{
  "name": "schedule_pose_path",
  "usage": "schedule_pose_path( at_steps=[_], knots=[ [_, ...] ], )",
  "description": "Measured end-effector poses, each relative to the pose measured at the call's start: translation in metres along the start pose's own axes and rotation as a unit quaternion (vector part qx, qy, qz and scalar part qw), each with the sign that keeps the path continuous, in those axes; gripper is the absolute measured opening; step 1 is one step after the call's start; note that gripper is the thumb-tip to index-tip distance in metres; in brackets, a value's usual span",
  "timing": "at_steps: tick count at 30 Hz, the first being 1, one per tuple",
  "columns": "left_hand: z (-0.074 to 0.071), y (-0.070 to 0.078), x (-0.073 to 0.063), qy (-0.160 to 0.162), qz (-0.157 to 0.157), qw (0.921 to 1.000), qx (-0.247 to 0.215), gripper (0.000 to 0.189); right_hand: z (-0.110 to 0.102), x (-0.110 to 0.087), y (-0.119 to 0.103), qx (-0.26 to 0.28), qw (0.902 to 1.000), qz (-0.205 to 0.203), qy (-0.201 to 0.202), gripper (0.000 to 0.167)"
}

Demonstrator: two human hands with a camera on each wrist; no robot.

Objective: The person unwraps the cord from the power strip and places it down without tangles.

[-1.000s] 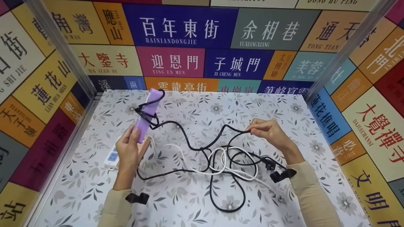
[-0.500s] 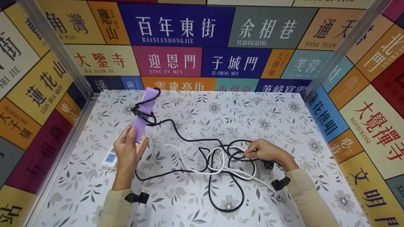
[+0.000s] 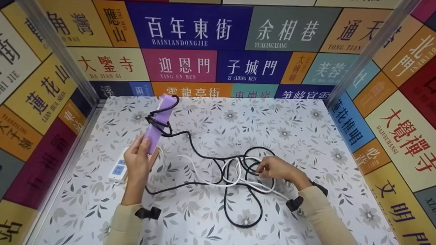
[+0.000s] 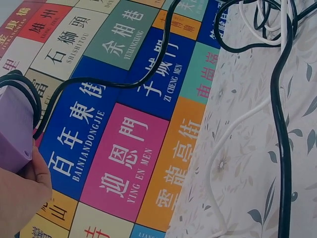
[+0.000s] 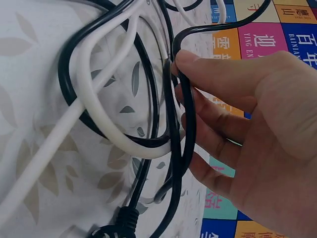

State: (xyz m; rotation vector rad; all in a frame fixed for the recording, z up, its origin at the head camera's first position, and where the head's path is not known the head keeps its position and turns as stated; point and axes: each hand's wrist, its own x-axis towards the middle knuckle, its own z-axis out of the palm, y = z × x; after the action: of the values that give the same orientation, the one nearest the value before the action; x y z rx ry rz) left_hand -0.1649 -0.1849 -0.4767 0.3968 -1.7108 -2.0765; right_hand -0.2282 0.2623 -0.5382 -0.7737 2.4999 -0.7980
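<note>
In the head view, my left hand (image 3: 136,158) holds up a purple power strip (image 3: 155,137) by its lower end. Turns of black cord wrap its upper half, and its sockets are turned out of sight. The rest of the black cord (image 5: 189,119) runs rightward into loose loops on the table, tangled with a white cord (image 5: 42,162). At these loops my right hand (image 3: 277,168) pinches a strand of black cord between thumb and fingers. Below that hand, in the right wrist view, a black plug (image 5: 106,232) is partly visible at the bottom edge.
Behind my left forearm lies a white power strip (image 3: 117,172) with blue-marked sockets, beside an orange-pink block or strip (image 3: 154,158), both partly covered. A floral cloth (image 3: 293,224) covers the table. Printed panels (image 3: 184,64) enclose the back and sides.
My right hand has come down and left from above the loops, lowering the black cord it raised, and now grips it at the tangle. The left hand stays nearly still.
</note>
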Motion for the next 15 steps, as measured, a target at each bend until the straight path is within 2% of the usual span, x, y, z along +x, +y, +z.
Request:
schedule_pose_path(
  at_steps=[9, 15],
  knots=[
    [-0.003, 0.003, -0.001, 0.005, -0.010, 0.9996, 0.025, 0.050, -0.002, 0.009, -0.029, -0.015, 0.9946, -0.033, 0.097, 0.034],
    [-0.001, 0.001, -0.001, 0.009, -0.010, 0.9999, -0.002, 0.049, 0.010, 0.017, -0.053, 0.010, 0.9852, -0.088, 0.147, 0.043]
  ],
)
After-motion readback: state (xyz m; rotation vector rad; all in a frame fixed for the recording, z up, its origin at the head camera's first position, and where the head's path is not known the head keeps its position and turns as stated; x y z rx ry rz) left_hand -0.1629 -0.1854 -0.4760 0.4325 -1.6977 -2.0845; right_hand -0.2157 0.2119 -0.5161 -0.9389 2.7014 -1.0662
